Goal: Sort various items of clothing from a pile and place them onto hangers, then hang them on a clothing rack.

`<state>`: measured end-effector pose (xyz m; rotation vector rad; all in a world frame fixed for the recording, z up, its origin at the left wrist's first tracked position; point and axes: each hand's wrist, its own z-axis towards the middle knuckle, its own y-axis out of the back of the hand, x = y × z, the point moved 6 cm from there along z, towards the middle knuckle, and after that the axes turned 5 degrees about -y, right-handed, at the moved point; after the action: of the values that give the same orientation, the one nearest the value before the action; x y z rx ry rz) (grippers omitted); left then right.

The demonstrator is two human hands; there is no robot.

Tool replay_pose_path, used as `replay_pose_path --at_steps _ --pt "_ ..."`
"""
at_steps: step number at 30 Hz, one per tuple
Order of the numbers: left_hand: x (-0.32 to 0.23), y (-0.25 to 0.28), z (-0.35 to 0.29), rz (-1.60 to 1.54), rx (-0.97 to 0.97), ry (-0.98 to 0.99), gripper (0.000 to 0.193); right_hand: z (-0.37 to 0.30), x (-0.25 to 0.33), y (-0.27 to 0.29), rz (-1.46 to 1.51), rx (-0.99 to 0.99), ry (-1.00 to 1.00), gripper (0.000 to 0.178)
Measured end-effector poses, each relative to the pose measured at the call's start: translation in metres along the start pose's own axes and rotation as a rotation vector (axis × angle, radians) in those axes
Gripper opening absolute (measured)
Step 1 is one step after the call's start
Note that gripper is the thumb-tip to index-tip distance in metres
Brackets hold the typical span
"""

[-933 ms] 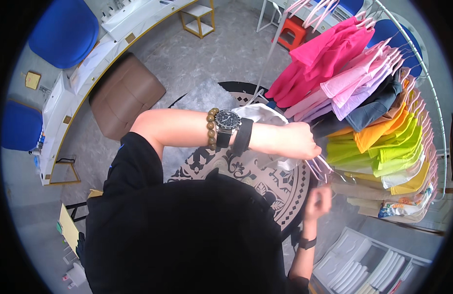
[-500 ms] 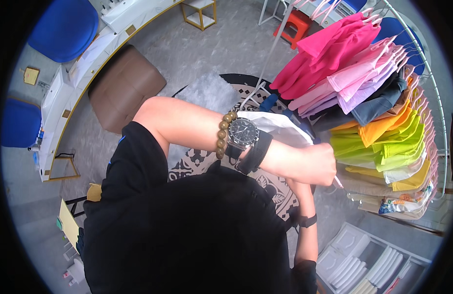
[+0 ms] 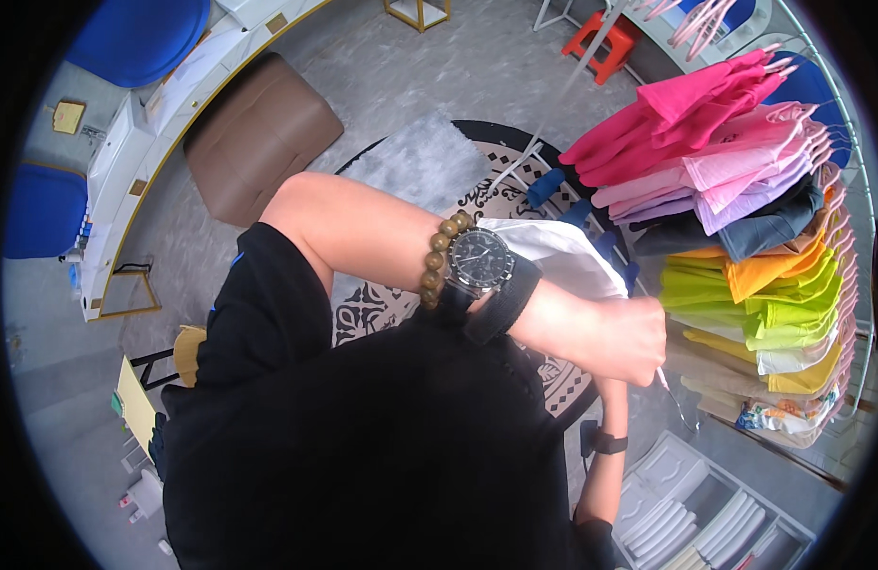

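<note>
My left arm, with a bead bracelet, a dark watch and a black strap, reaches across in front of me. At its end my left hand [image 3: 629, 340] is closed in a fist. A pale pink clothes hanger [image 3: 663, 381] sticks out from under the fist, its metal hook pointing to the lower right. A white garment [image 3: 562, 249] hangs beyond the forearm and reaches up to the fist. My right hand [image 3: 611, 388] comes up from below, a black band on its wrist. Its fingers are hidden behind the left hand.
A white clothes rack [image 3: 861, 180] at the right carries pink, lilac, dark, orange, lime and yellow shirts. A white shelf unit [image 3: 690, 456] stands at the lower right. Farther off are a brown ottoman [image 3: 263, 138], a red stool [image 3: 600, 46], a patterned round rug [image 3: 363, 318] and a long counter [image 3: 163, 133].
The view has shifted, so the surroundings sit farther right. My left fist is slightly lower and to the right, and more of the hanger and its hook shows beyond it.
</note>
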<state>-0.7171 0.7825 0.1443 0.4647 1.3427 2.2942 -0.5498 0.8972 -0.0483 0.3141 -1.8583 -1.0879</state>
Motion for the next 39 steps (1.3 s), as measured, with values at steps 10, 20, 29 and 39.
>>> replay_pose_path --at_steps 10,20,29,39 --pt "0.001 0.013 -0.031 -0.156 -0.078 -0.036 0.015 0.002 -0.048 0.011 -0.028 -0.025 -0.233 0.028" --pt "0.08 0.039 -0.104 -0.427 -0.259 0.171 0.019 -0.024 0.059 0.093 -0.428 -0.35 0.265 0.02" --pt "0.133 0.06 -0.114 -0.676 -0.165 0.351 0.015 -0.037 0.127 0.151 -0.595 -0.434 0.657 0.027" --pt "0.136 0.055 -0.104 -0.572 -0.111 0.384 0.008 -0.054 0.167 0.186 -0.625 -0.521 0.87 0.021"
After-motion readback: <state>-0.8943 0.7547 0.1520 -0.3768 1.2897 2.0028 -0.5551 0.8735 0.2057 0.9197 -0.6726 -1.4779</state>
